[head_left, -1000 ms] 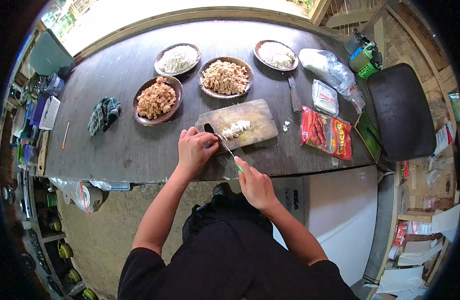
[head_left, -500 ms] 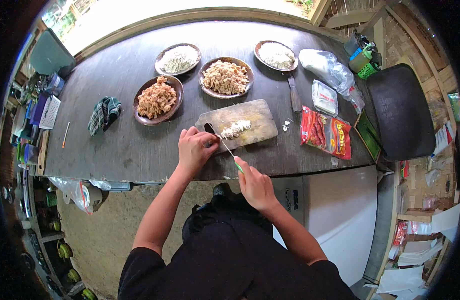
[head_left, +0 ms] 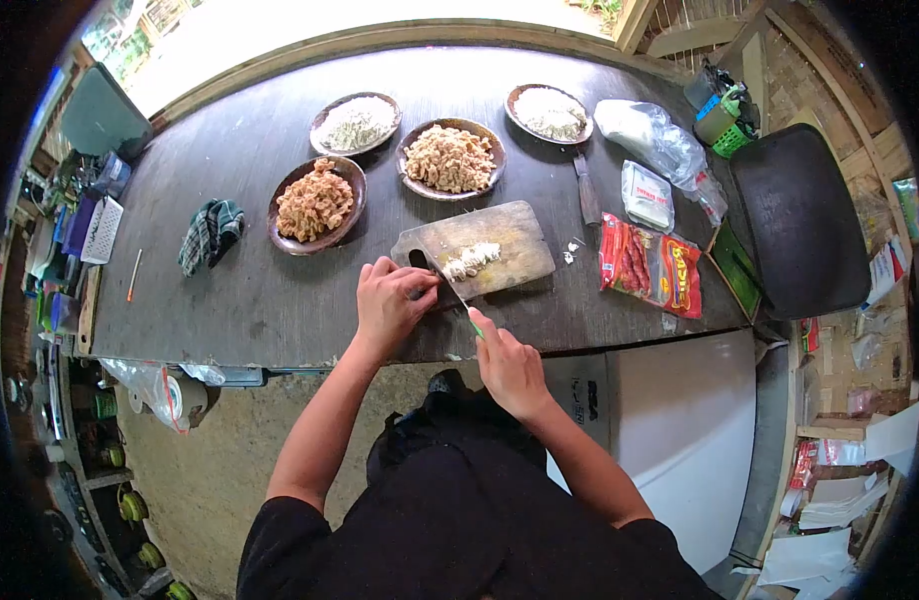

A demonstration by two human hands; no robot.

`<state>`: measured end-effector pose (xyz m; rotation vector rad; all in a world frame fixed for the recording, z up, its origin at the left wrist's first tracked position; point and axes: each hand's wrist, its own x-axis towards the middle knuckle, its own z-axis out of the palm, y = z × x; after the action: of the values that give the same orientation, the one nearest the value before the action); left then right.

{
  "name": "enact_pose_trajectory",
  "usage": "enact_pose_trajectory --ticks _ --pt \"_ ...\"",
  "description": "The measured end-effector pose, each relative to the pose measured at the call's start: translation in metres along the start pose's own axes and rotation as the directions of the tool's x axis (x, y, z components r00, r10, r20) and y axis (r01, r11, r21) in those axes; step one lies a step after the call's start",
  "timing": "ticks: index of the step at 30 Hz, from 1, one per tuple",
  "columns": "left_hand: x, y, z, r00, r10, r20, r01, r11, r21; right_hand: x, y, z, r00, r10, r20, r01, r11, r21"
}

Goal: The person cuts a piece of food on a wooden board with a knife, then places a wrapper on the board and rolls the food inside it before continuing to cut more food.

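Note:
My right hand (head_left: 510,370) is wrapped round the green handle of a knife (head_left: 458,292), whose thin blade angles up and left over the near edge of a wooden cutting board (head_left: 520,235). At the board's handle end, my left hand (head_left: 392,303) is closed, fingertips close to the blade. Whatever lies under those fingers is hidden. Finely chopped pale pieces (head_left: 472,260) form a small heap on the board, just right of the blade. A few white scraps (head_left: 572,250) have landed on the table beside the board.
Behind the board stand a bowl of light brown pieces (head_left: 450,158), a bowl of reddish-brown pieces (head_left: 316,200) and two plates of white shreds. A second knife (head_left: 588,190), a red food packet (head_left: 650,268) and plastic bags lie right. A checked cloth (head_left: 212,235) is left.
The knife and my right hand have shifted very slightly. My left hand stays at the board's handle end, and the chopped heap looks a little more compact.

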<state>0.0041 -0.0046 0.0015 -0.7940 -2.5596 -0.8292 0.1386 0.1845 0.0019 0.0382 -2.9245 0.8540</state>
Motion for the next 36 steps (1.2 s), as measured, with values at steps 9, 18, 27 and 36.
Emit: enact_pose_trajectory --ticks 9,18,27,36 --pt "-0.001 -0.006 0.002 1.0 0.002 0.021 -0.002 1.0 -0.023 -0.004 0.001 -0.002 0.999 0.001 0.045 -0.004 0.998 0.06" --pt "0.0 -0.001 0.0 1.0 -0.015 0.003 0.016 1.0 -0.01 0.004 0.005 -0.001 1.0 -0.019 -0.008 0.019 0.999 0.031" --pt "-0.002 -0.004 0.003 0.999 -0.034 0.004 0.034 0.999 0.002 -0.007 0.002 -0.003 0.998 -0.056 -0.015 0.057 0.995 0.078" --pt "0.001 -0.002 0.0 1.0 -0.029 0.006 0.029 1.0 0.001 0.007 -0.003 0.0 1.0 -0.018 0.019 0.018 0.999 -0.026"
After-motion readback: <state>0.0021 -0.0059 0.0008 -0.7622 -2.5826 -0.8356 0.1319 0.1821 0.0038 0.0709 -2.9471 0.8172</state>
